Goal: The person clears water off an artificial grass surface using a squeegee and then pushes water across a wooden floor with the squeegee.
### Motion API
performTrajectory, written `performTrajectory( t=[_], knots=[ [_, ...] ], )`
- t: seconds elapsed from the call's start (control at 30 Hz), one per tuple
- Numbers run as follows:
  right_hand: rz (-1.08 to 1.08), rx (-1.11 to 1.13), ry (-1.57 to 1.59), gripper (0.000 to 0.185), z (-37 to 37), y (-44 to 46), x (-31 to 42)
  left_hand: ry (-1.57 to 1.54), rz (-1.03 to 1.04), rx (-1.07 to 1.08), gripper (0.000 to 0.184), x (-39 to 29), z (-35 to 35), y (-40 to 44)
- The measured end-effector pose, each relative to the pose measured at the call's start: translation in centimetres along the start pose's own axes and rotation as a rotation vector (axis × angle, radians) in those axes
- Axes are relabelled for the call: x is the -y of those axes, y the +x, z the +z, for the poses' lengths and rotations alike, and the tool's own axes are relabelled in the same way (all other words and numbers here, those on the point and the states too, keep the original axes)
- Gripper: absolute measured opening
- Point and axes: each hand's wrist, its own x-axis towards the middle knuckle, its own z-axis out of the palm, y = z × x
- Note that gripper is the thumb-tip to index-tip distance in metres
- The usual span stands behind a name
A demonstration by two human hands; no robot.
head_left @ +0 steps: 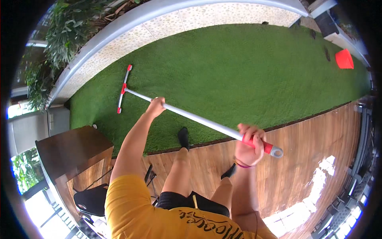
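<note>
A squeegee with a long silver pole (199,119) runs from the upper left down to the centre right. Its red-and-grey head (124,88) rests on the green artificial turf (223,67). My left hand (156,106) is wrapped round the pole not far from the head. Near the other end, my right hand (250,146) closes round the red grip, and the grey hanging loop (276,151) sticks out beyond it.
A red bucket (344,59) stands on the turf at the far right. A curved low wall (171,24) with plants (65,36) bounds the turf. Wooden flooring (294,159) lies along its near edge. A dark-topped wooden cabinet (73,145) and a black bag (90,200) are at the left.
</note>
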Motion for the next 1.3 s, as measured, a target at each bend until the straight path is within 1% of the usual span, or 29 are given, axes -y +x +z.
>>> performTrajectory(
  t=[0.07, 0.1, 0.13, 0.2, 0.27, 0.3, 0.33, 0.37, 0.4, 0.43, 0.47, 0.5, 0.53, 0.57, 0.63, 0.67, 0.77, 0.87, 0.9, 0.93, 1.0, 1.03, 1.07, 1.1, 1.13, 1.17, 1.23, 1.27, 1.3],
  knots=[
    [0.149, -0.033, 0.439, 0.012, -2.6, -0.2, -2.3, -0.202, 0.177, -0.18, 0.039, 2.1, 1.5, -0.3],
    [0.126, -0.025, 0.357, 0.02, -3.4, -0.8, -2.2, -0.1, 0.17, -0.295, 0.041, 3.7, 3.5, 0.3],
    [0.142, -0.024, 0.313, 0.023, -4.2, -2.0, -1.5, 0.156, -0.174, -0.032, 0.036, 2.1, 3.6, 1.3],
    [0.105, -0.066, 0.296, 0.024, -11.1, -3.5, -0.5, 0.155, -0.216, 0.103, 0.033, -2.6, 7.2, 1.9],
    [0.12, -0.198, 0.279, 0.027, -21.8, -3.6, 6.5, 0.11, -0.144, 0.114, 0.023, -12.5, 12.2, 0.6],
    [0.022, -0.234, -0.007, 0.029, -25.5, -3.7, 11.3, 0.062, -0.054, 0.118, 0.017, -19.2, 15.1, 0.0],
    [0.121, -0.279, -0.059, 0.031, -33.4, -5.5, 17.2, 0.132, -0.02, 0.202, 0.011, -25.6, 18.7, -1.1],
    [0.081, -0.301, -0.03, 0.032, -36.1, -6.5, 23.4, 0.087, 0.024, 0.251, 0.007, -32.9, 19.6, -3.3],
    [0.078, -0.349, -0.057, 0.034, -38.1, -8.5, 30.8, 0.193, 0.265, 0.279, 0.004, -39.6, 18.8, -6.6],
    [0.077, -0.397, -0.083, 0.037, -40.1, -10.4, 38.2, -0.04, 0.228, 0.348, 0.005, -45.7, 19.7, -9.6],
    [0.077, -0.445, -0.11, 0.041, -42.0, -12.3, 45.5, 0.099, 0.393, 0.415, 0.007, -51.9, 20.3, -12.6],
    [-0.015, -0.446, -0.027, 0.04, -41.1, -14.1, 51.6, -0.189, 0.426, 0.335, 0.008, -56.6, 26.3, -15.6],
    [-0.103, -0.53, -0.286, 0.035, -38.2, -14.9, 56.9, -0.115, 0.512, 0.37, 0.011, -62.2, 20.2, -20.0],
    [-0.169, -0.642, -0.552, 0.03, -35.4, -15.7, 62.2, -0.18, 0.523, 0.521, 0.013, -67.4, 21.4, -23.2],
    [-0.232, -0.677, -0.539, 0.031, -33.8, -20.5, 71.8, -0.213, 0.69, 0.531, 0.019, -74.6, 20.8, -29.2],
    [-0.06, -0.35, -0.391, 0.032, -34.0, -22.6, 76.6, -0.24, 0.747, 0.564, 0.021, -77.2, 20.7, -31.2],
    [-0.379, -0.41, -0.356, 0.025, -29.1, -24.0, 78.7, -0.24, 0.914, 0.679, 0.017, -82.2, 17.9, -34.5],
    [-0.429, -0.438, -0.618, 0.03, -27.3, -24.0, 82.0, -0.226, 1.031, 0.638, 0.018, -83.4, 15.6, -34.2],
    [-0.407, -0.332, -0.38, 0.03, -25.2, -21.1, 79.8, -0.223, 1.057, 0.618, 0.019, -83.2, 13.7, -33.5],
    [-0.407, -0.317, -0.368, 0.03, -25.9, -20.1, 80.1, -0.249, 1.048, 0.538, 0.017, -82.0, 11.8, -32.1],
    [-0.223, -0.07, -0.267, 0.034, -28.4, -17.7, 79.5, -0.249, 0.993, 0.325, 0.012, -77.7, 8.9, -27.6],
    [-0.208, -0.052, -0.113, 0.035, -27.7, -14.6, 75.2, -0.285, 0.867, 0.356, 0.01, -74.5, 5.7, -24.6],
    [-0.352, -0.275, -0.56, 0.039, -28.0, -12.8, 70.9, -0.247, 0.759, 0.327, 0.008, -71.0, 7.0, -19.9],
    [-0.428, -0.284, -0.758, 0.041, -28.8, -10.4, 65.9, -0.23, 0.631, 0.381, 0.006, -66.8, 0.6, -17.2],
    [-0.444, -0.33, -0.709, 0.037, -28.1, -7.5, 59.2, -0.144, 0.624, 0.279, 0.005, -62.3, 0.1, -12.8],
    [-0.462, -0.375, -0.659, 0.033, -27.5, -4.6, 52.5, -0.035, 0.467, 0.242, 0.004, -57.8, -0.7, -8.3],
    [-0.336, -0.41, -0.202, 0.028, -23.5, 0.9, 38.4, 0.082, 0.314, 0.119, 0.006, -47.5, -2.4, 0.6],
    [-0.268, -0.441, 0.001, 0.026, -20.7, 3.3, 32.4, 0.125, 0.335, -0.005, 0.008, -42.1, -2.5, 4.6],
    [-0.211, -0.478, 0.193, 0.023, -18.1, 5.4, 27.5, 0.063, 0.092, 0.12, 0.01, -39.2, -5.6, 6.6]
  ],
)
